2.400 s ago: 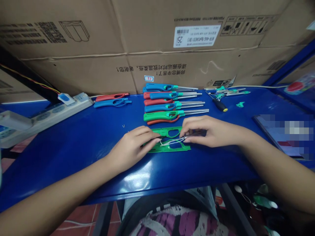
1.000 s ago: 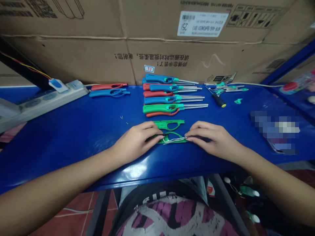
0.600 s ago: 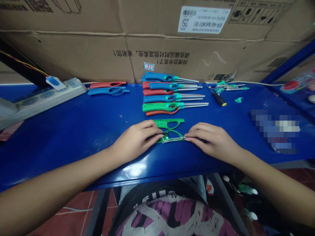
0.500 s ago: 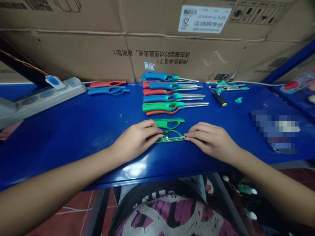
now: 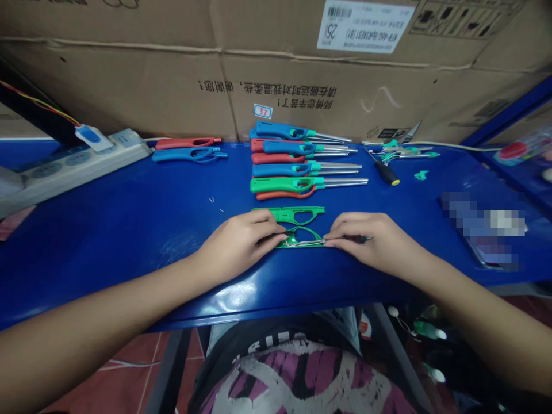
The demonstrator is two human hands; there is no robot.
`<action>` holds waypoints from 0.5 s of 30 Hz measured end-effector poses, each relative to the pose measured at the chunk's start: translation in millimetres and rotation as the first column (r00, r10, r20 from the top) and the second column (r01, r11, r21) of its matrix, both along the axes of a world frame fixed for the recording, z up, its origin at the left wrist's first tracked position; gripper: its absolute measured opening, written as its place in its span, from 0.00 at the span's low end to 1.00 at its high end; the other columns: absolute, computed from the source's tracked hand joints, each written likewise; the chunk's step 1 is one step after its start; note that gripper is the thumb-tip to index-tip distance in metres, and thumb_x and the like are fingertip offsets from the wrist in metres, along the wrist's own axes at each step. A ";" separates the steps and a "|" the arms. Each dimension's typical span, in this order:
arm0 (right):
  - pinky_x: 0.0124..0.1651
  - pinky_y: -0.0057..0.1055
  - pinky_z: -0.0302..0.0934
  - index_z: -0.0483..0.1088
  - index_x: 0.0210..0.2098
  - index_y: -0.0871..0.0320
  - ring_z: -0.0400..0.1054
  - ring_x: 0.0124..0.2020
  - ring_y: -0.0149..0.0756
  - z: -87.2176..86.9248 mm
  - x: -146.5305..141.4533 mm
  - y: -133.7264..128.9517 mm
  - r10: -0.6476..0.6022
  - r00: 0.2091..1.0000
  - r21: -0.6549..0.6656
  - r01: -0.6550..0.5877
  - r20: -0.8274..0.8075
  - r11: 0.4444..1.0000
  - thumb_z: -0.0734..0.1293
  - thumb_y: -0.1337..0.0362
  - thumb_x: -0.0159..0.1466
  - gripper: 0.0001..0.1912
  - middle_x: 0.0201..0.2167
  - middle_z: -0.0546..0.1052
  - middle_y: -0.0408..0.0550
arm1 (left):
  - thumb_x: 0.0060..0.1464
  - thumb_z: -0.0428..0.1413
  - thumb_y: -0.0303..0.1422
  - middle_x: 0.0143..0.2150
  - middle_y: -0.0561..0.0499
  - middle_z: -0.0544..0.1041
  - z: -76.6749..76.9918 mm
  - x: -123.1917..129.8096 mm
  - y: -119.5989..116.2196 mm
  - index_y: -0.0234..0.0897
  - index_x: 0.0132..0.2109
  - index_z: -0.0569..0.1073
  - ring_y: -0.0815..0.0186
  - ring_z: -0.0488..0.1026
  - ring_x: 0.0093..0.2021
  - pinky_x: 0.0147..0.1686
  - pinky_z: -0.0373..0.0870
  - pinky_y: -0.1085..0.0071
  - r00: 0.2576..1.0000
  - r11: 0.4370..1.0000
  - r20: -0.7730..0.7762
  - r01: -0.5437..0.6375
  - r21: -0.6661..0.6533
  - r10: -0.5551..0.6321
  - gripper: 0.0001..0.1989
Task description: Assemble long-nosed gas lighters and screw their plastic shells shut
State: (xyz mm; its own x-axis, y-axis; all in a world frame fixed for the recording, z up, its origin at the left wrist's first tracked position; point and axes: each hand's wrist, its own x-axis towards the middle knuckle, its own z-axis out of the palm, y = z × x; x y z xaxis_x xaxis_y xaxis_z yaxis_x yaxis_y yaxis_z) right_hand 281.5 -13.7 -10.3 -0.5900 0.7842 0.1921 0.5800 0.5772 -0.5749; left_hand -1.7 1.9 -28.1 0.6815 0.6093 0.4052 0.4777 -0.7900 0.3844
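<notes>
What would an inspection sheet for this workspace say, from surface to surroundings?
Surface: table glossy blue, scuffed.
Job's things: near green half, white wires across it; far green half beyond.
Clutter: lighters beyond the halves; screwdriver and teal piece right; metal bits left.
Hands: left hand pinches a dark part; right hand pinches wires' right end, partly hidden.
Cables: pale cable along table's back; red-yellow wires to plug on power strip.
Surroundings: cardboard behind, tiled floor below.
</notes>
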 end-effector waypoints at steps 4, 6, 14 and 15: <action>0.35 0.29 0.67 0.81 0.35 0.55 0.73 0.32 0.33 2.1 -0.2 2.9 -0.023 0.999 0.016 0.022 0.026 1.000 0.70 0.63 0.66 0.06 0.32 0.78 0.47 | 0.66 0.56 0.32 0.39 0.48 0.79 -0.9 -0.3 -0.5 0.35 0.46 0.80 0.65 0.78 0.39 0.39 0.75 0.71 1.000 1.000 -0.011 -0.013 -0.013 0.013 0.09; 0.35 0.29 0.67 0.81 0.35 0.55 0.73 0.32 0.33 1.5 0.4 3.4 -0.022 0.999 0.016 0.022 0.041 1.000 0.70 0.63 0.66 0.07 0.32 0.77 0.47 | 0.66 0.55 0.33 0.39 0.47 0.78 -1.9 -0.5 -0.8 0.35 0.47 0.80 0.65 0.78 0.39 0.39 0.75 0.70 1.000 1.000 -0.012 -0.019 -0.020 0.019 0.10; 0.40 0.33 0.68 0.78 0.43 0.59 0.74 0.37 0.37 -1.9 2.0 -8.2 0.069 0.964 0.120 -0.103 0.256 0.987 0.60 0.64 0.72 0.14 0.40 0.76 0.53 | 0.66 0.56 0.33 0.38 0.47 0.78 -3.7 -0.5 -0.5 0.34 0.47 0.81 0.63 0.77 0.39 0.38 0.74 0.70 1.000 1.000 -0.013 -0.021 -0.023 0.021 0.10; 0.41 0.34 0.68 0.77 0.44 0.60 0.73 0.37 0.37 -1.5 1.1 -9.8 0.059 0.957 0.133 -0.100 0.286 0.986 0.60 0.64 0.72 0.14 0.41 0.76 0.53 | 0.66 0.56 0.33 0.38 0.47 0.78 -3.6 -0.3 -0.4 0.34 0.47 0.81 0.63 0.77 0.39 0.38 0.74 0.70 1.000 1.000 -0.015 -0.021 -0.021 0.020 0.10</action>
State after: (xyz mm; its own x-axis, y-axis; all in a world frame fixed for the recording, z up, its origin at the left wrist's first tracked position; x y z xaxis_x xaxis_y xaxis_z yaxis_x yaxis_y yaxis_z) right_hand 282.6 -23.5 -11.8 -0.6956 0.7087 0.1180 0.6543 0.6927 -0.3035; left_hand -2.1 1.5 -31.7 0.6748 0.6317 0.3815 0.4996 -0.7716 0.3937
